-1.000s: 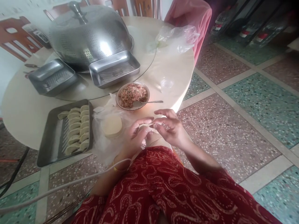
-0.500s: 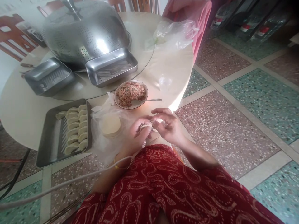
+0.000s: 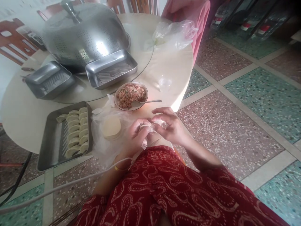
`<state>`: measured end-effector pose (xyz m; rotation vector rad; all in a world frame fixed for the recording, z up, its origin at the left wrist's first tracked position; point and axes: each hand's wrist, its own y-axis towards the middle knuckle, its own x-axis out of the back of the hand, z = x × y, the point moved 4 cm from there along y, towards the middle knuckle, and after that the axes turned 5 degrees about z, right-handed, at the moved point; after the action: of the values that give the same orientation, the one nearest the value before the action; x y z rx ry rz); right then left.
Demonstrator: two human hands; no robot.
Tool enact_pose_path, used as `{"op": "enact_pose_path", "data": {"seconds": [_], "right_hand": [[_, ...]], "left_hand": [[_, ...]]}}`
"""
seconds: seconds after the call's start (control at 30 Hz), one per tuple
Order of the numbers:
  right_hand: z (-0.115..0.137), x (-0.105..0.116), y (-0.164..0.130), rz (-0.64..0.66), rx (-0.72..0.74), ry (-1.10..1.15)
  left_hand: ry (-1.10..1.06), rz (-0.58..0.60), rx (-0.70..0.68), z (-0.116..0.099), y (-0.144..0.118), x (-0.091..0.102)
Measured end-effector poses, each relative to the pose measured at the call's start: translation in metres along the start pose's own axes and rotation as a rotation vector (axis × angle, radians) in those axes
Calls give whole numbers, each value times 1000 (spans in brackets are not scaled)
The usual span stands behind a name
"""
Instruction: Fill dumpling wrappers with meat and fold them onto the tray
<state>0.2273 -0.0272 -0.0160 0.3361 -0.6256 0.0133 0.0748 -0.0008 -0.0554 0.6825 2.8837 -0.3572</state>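
Observation:
Close to my body, both hands meet over a small pale dumpling, mostly covered by fingers. My left hand is closed around it, and my right hand pinches its edge with thumb and finger. Left of them a stack of round dumpling wrappers lies on a clear plastic bag. Just beyond my hands stands a bowl of minced filling, with a spoon resting in it. At the left, a metal tray bears rows of folded dumplings.
Two metal trays lean by a large perforated steel colander on the round table. A crumpled plastic bag lies at the far right, near a pink cloth. A pale cable crosses my left forearm.
My right fingers have shifted slightly along the dumpling's edge, and both hands keep hold of it. The view has moved a little; the things on the table stay put.

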Motion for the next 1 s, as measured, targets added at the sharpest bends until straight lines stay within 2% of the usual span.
{"op": "enact_pose_path", "data": {"seconds": [0.13,0.27,0.43,0.53,0.67,0.83,1.0], "right_hand": [[0,1,2,33,-11,-52],[-2,4,0,27,6,96],[-7,6,-5,-9,-48,176],[-10,4,-6,-1,-118,173],[-16,1,-6,-76,-168,206],[-22,-6,-8,-94,-160,248],[-17,-7,-9,-87,-122,235]], "left_hand": [[16,14,20,1,0,-1],[-66,-21,41,4,1,3],[-159,36,57,6,1,3],[-136,37,32,5,2,2],[-61,52,16,4,4,-3],[68,86,-4,2,6,-6],[77,47,-4,4,9,-4]]}}
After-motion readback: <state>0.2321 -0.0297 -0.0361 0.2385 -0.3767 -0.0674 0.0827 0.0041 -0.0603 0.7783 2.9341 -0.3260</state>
